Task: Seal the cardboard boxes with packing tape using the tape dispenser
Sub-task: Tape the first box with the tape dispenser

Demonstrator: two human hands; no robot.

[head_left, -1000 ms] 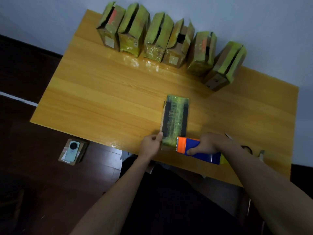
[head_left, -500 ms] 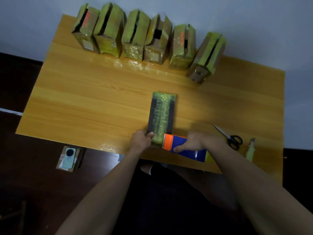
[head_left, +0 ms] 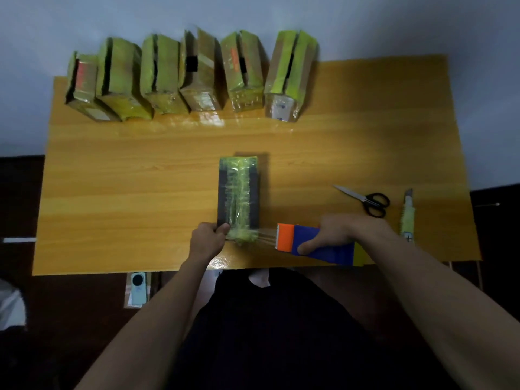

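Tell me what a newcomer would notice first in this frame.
Probably the bright orange-and-blue tape dispenser gripped by the right hand near the table's front edge, with tape stretched from it to the box lying mid-table, whose near end the left hand holds. Next, the row of six open-topped boxes wrapped in yellow-green tape along the far edge, then the scissors at the right.

No legible text, labels or numbers anywhere
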